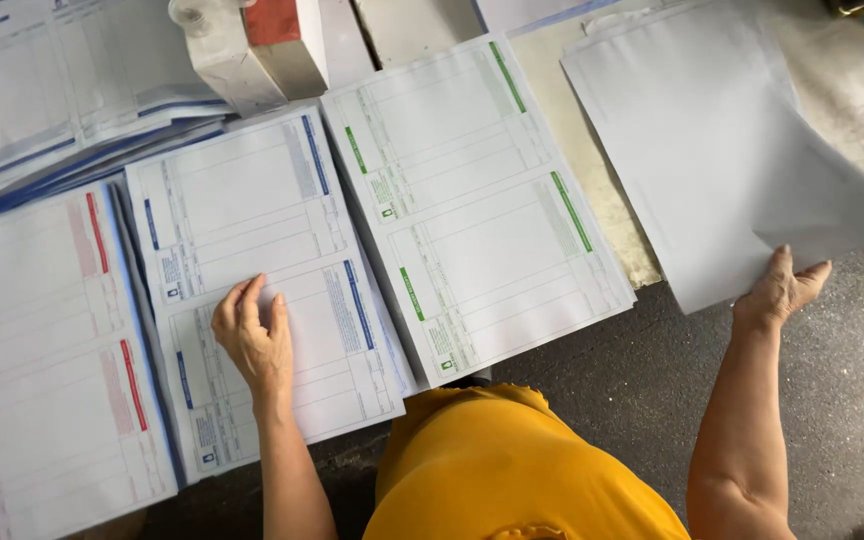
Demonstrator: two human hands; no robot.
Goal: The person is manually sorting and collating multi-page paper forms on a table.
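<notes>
Yellow-orange shirt (512,470) fills the bottom centre, closest to the lens; both forearms run up from it.

Left hand (252,335): fingers curled, tips pressing on the blue-striped form stack (262,280), lower half of the top sheet. Can't tell if a sheet is pinched or just held down.

Right hand (782,290): pinching the near edge of a blank white sheet (822,200), which lifts and curls over the blank paper stack (682,170) at right.

Layout, left to right, stacks side by side and touching or nearly so:
- red-striped form stack (42,350), far left
- blue-striped stack
- green-striped form stack (472,200), centre
- blank stack, just apart from the green one

Behind: more blue-edged forms (62,100) fanned top left, white box with a red face (262,45) top centre. Near edges of the stacks overhang dark grey floor (632,370).
</notes>
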